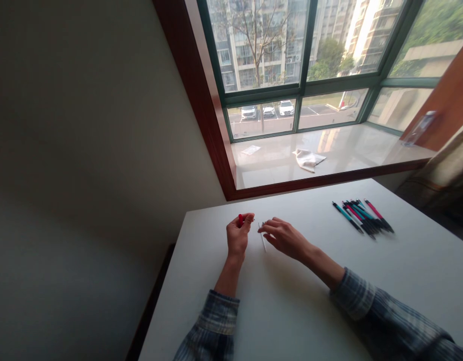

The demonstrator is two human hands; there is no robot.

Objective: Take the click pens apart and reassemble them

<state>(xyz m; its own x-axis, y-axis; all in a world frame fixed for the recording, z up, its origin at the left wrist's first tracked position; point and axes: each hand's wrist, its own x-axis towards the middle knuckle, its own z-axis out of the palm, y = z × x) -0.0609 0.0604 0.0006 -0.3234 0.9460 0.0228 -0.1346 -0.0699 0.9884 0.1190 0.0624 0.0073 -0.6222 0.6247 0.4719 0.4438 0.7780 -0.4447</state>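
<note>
My left hand is closed around a red pen barrel; most of the barrel is hidden by the fingers, and a small tip pokes out on the right side. Just to its right, my right hand has its fingers bent together at the upper part of a thin white stick like a pen refill. The lower end of the refill points toward me, close to the tabletop. Small details at the fingertips are too fine to make out.
Both hands are over a white table. Several pens in teal, red and white with black ends lie in a loose pile at the right. Behind the table, a crumpled white cloth and a clear bottle rest on the windowsill.
</note>
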